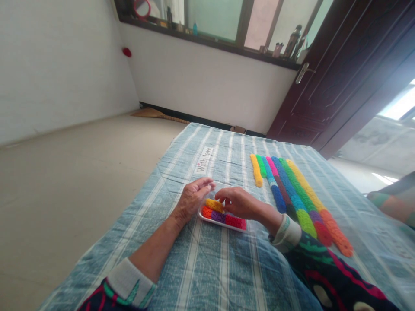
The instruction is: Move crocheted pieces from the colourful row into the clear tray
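A shallow clear plastic tray (pixel 202 216) lies on the striped blue cloth and holds coloured crochet pieces in yellow, orange, purple and red. My left hand (pixel 191 199) curls around the tray's far left edge, thumb and fingers gripping it. My right hand (pixel 238 203) hovers over the tray, its fingers pinched on the yellow crochet piece (pixel 214 204). To the right lie several long crochet strips (pixel 295 196) side by side in yellow, green, blue, pink and orange.
The striped blue cloth (pixel 207 263) covers a raised flat surface above a pale floor (pixel 65 172). A dark wooden door (pixel 343 73) stands at the back right. A window sill holds bottles. Another person's sleeve (pixel 394 203) shows at the right edge.
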`<state>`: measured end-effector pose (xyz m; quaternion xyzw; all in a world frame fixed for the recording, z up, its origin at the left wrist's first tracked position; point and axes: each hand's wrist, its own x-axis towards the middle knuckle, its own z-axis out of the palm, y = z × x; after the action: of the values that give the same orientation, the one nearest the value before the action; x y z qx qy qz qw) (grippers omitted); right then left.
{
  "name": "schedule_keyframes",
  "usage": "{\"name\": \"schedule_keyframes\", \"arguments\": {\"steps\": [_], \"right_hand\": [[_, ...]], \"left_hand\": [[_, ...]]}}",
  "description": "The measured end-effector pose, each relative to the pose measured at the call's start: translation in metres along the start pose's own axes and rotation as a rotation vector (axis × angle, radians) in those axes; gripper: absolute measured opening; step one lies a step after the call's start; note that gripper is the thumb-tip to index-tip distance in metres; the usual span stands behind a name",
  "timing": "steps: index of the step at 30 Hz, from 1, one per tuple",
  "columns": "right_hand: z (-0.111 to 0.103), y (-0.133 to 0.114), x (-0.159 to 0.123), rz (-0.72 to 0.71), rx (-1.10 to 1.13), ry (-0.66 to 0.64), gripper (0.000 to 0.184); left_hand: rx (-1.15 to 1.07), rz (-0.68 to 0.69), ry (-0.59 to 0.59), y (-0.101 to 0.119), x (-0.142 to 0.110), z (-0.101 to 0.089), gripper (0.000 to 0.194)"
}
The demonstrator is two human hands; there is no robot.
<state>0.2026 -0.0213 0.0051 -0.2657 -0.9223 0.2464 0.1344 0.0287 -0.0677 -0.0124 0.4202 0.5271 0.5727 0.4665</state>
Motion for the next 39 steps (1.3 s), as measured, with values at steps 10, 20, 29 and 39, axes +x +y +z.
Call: {"name": "schedule_keyframes", "arguments": {"steps": [10,20,29,39], "right_hand": [[-0.012,-0.004,-0.006,-0.001,0.021,0.041,0.033],[-0.077,0.048,-0.034,0.401,-0.261,0.362,0.021],[-0.071,0.098,-0.045,0.579,-0.401,0.240,0.032],[-0.066,0.099,-0.034,0.633,-0.427,0.164,0.036]], "left_hand": [[-0.009,-0.030,-0.002,0.003,-0.002,0.001,0.038],[-0.028,-0.035,0.011,0.002,0.002,-0.001,0.038],[-0.055,-0.056,0.022,0.005,0.001,-0.001,0.044],[-0.044,-0.063,0.019,0.002,0.003,-0.002,0.042]]}}
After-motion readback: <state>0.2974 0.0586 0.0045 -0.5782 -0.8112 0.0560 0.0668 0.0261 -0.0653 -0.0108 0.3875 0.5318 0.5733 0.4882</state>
